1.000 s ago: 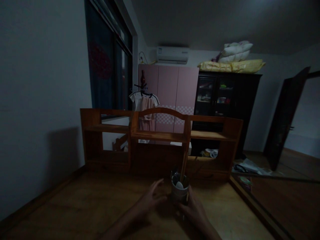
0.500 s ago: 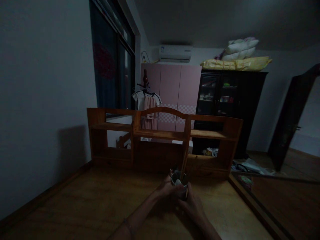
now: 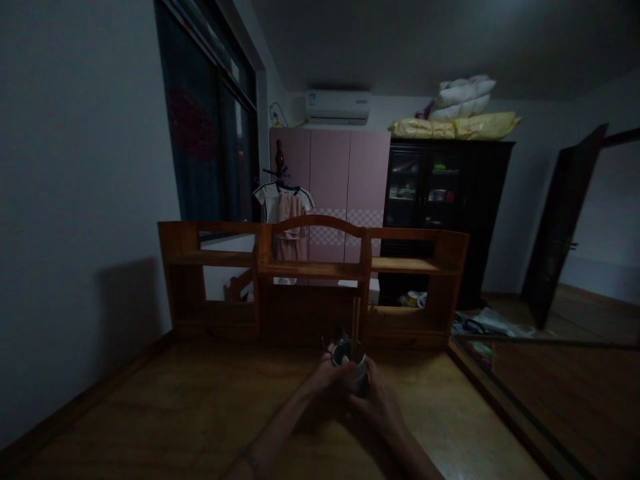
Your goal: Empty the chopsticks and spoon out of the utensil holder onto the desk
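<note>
A cup-like round container (image 3: 356,381) with a pale rim is held between my two hands above the wooden surface. Thin wooden sticks (image 3: 355,327), like chopsticks, stand up out of it, and something whitish shows at its mouth. My left hand (image 3: 327,375) is closed on its left side, the thumb lying across the front near the rim. On the right and lower side, my right hand (image 3: 376,399) wraps round it. Dim light hides the container's base and the far fingers.
A wooden surface (image 3: 210,400) spreads beneath my hands. Behind it stands a low wooden shelf unit (image 3: 315,270) with several compartments. A white wall (image 3: 75,200) rises at the left, and a raised wooden edge (image 3: 495,403) runs along the right. Farther back is a pink wardrobe (image 3: 330,167).
The view has shifted slightly, so the room's things sit further left. The sticks have gone from leaning right to nearly upright. Both hands keep their hold on the container.
</note>
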`<state>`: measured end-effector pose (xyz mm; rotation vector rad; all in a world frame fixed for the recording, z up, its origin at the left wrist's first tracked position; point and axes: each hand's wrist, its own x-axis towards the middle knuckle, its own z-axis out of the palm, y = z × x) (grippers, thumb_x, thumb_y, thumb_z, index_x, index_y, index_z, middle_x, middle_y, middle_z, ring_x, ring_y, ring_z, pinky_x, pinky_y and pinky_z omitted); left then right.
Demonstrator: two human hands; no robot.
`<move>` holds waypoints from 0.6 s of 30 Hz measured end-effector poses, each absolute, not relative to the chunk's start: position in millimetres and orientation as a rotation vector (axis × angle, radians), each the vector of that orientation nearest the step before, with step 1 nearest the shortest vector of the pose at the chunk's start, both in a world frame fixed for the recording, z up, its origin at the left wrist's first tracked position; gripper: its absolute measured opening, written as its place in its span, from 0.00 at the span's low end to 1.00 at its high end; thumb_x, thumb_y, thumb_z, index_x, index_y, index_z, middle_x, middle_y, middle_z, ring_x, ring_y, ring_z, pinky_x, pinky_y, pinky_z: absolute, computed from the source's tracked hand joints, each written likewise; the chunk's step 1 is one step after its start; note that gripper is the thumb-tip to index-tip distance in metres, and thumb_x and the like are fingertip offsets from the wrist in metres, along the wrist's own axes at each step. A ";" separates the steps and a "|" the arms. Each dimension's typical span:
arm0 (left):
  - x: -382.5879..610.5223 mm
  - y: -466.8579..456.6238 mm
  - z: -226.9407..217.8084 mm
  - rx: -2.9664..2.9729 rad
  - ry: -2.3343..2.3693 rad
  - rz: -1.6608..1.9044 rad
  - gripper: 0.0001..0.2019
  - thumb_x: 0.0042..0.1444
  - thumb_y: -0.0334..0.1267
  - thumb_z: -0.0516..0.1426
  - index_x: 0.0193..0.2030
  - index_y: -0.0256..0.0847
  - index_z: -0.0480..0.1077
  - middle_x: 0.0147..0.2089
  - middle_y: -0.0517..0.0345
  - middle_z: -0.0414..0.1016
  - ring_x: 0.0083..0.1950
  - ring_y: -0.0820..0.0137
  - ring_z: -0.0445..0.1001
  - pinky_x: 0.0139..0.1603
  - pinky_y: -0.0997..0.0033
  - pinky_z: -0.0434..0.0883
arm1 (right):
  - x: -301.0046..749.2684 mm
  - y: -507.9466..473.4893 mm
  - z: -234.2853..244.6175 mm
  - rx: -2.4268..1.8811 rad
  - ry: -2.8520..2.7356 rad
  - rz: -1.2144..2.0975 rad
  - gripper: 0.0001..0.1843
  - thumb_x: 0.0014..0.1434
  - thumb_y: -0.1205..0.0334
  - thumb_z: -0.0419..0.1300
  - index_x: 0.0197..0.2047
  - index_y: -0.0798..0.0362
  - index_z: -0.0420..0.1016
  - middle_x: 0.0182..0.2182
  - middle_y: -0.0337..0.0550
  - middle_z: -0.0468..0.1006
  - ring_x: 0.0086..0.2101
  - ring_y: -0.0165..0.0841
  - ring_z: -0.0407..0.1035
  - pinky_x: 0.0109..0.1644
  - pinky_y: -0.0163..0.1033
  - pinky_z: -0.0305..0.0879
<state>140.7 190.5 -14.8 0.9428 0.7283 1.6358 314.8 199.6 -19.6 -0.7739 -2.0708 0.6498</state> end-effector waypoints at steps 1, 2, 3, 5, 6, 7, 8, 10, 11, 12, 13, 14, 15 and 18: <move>139.5 190.3 -15.6 0.968 0.746 1.652 0.36 0.33 0.38 0.75 0.52 0.39 0.72 0.49 0.43 0.76 0.48 0.55 0.75 0.50 0.63 0.68 | 314.4 200.0 -19.7 -0.790 -2.078 0.620 0.40 0.51 0.63 0.64 0.65 0.50 0.56 0.55 0.47 0.68 0.50 0.44 0.67 0.50 0.42 0.66; 138.1 189.9 -16.7 0.999 0.762 1.671 0.35 0.34 0.41 0.75 0.52 0.39 0.72 0.50 0.42 0.76 0.50 0.55 0.74 0.50 0.64 0.68 | 314.0 200.1 -19.8 -0.808 -2.087 0.586 0.40 0.51 0.62 0.64 0.66 0.49 0.56 0.55 0.47 0.67 0.49 0.44 0.67 0.49 0.42 0.67; 136.7 189.1 -18.2 1.020 0.773 1.689 0.33 0.36 0.43 0.74 0.52 0.39 0.72 0.51 0.42 0.76 0.51 0.55 0.73 0.51 0.64 0.67 | 313.6 200.0 -19.9 -0.824 -2.096 0.551 0.41 0.51 0.62 0.64 0.66 0.49 0.55 0.55 0.47 0.67 0.49 0.44 0.68 0.48 0.41 0.67; 134.1 186.7 -22.9 1.003 0.766 1.727 0.29 0.41 0.44 0.72 0.51 0.38 0.73 0.53 0.43 0.74 0.53 0.56 0.72 0.52 0.65 0.66 | 312.8 199.0 -20.0 -0.837 -2.107 0.485 0.41 0.51 0.63 0.64 0.67 0.48 0.55 0.54 0.47 0.67 0.47 0.43 0.69 0.46 0.40 0.67; 133.1 185.7 -26.1 0.972 0.753 1.737 0.28 0.44 0.44 0.71 0.51 0.39 0.73 0.54 0.44 0.74 0.53 0.56 0.72 0.52 0.65 0.66 | 312.5 198.4 -20.0 -0.839 -2.108 0.458 0.41 0.52 0.63 0.65 0.67 0.47 0.55 0.53 0.46 0.67 0.46 0.42 0.69 0.45 0.39 0.67; 132.5 185.0 -29.7 0.928 0.735 1.742 0.27 0.45 0.44 0.70 0.52 0.39 0.73 0.53 0.45 0.74 0.52 0.57 0.72 0.51 0.65 0.67 | 312.2 197.6 -20.1 -0.841 -2.108 0.435 0.41 0.52 0.63 0.65 0.67 0.46 0.54 0.53 0.45 0.67 0.45 0.42 0.70 0.45 0.39 0.67; 132.2 184.9 -33.6 0.879 0.717 1.748 0.26 0.46 0.44 0.70 0.52 0.40 0.73 0.52 0.46 0.75 0.51 0.58 0.73 0.49 0.65 0.67 | 311.9 196.9 -20.1 -0.844 -2.109 0.420 0.41 0.53 0.62 0.65 0.67 0.45 0.54 0.53 0.45 0.67 0.44 0.41 0.70 0.44 0.38 0.67; 132.3 186.5 -40.5 0.801 0.688 1.767 0.25 0.46 0.44 0.70 0.50 0.39 0.73 0.49 0.47 0.76 0.47 0.60 0.73 0.46 0.65 0.68 | 311.5 195.9 -20.2 -0.853 -2.117 0.400 0.40 0.54 0.62 0.65 0.67 0.43 0.54 0.52 0.44 0.67 0.42 0.40 0.71 0.41 0.37 0.68; 132.7 187.9 -43.1 0.781 0.679 1.772 0.24 0.45 0.44 0.70 0.49 0.39 0.74 0.48 0.47 0.77 0.46 0.60 0.74 0.45 0.65 0.68 | 311.5 195.6 -20.1 -0.856 -2.121 0.391 0.40 0.54 0.62 0.65 0.67 0.43 0.54 0.52 0.44 0.67 0.41 0.40 0.71 0.41 0.37 0.68; 133.2 189.4 -44.7 0.767 0.674 1.778 0.24 0.44 0.45 0.70 0.47 0.38 0.75 0.47 0.47 0.77 0.45 0.61 0.74 0.45 0.65 0.69 | 311.5 195.5 -20.0 -0.857 -2.125 0.383 0.41 0.54 0.62 0.65 0.67 0.43 0.54 0.52 0.44 0.67 0.41 0.40 0.71 0.41 0.37 0.68; 133.7 190.7 -45.5 0.758 0.666 1.781 0.24 0.44 0.46 0.71 0.46 0.37 0.75 0.46 0.47 0.77 0.44 0.61 0.74 0.44 0.66 0.69 | 311.7 195.4 -19.9 -0.859 -2.129 0.374 0.41 0.53 0.62 0.65 0.67 0.43 0.54 0.52 0.44 0.66 0.41 0.40 0.71 0.41 0.37 0.68; 134.2 191.5 -45.3 0.747 0.656 1.784 0.25 0.43 0.46 0.71 0.46 0.36 0.76 0.46 0.47 0.77 0.44 0.61 0.74 0.44 0.66 0.69 | 311.9 195.5 -19.8 -0.863 -2.135 0.363 0.42 0.53 0.62 0.66 0.67 0.43 0.54 0.52 0.44 0.66 0.41 0.40 0.71 0.42 0.38 0.68; 134.8 191.7 -44.6 0.735 0.645 1.785 0.24 0.43 0.47 0.71 0.45 0.36 0.76 0.46 0.47 0.77 0.43 0.61 0.74 0.44 0.66 0.69 | 312.1 195.5 -19.7 -0.866 -2.142 0.351 0.42 0.53 0.63 0.66 0.67 0.43 0.53 0.52 0.45 0.66 0.41 0.40 0.71 0.41 0.38 0.68; 136.2 188.6 -40.4 0.695 0.618 1.779 0.21 0.46 0.45 0.70 0.44 0.34 0.77 0.43 0.47 0.78 0.42 0.62 0.74 0.43 0.66 0.69 | 312.4 195.2 -19.1 -0.878 -2.174 0.315 0.43 0.53 0.63 0.66 0.68 0.43 0.52 0.52 0.45 0.66 0.40 0.41 0.71 0.39 0.38 0.68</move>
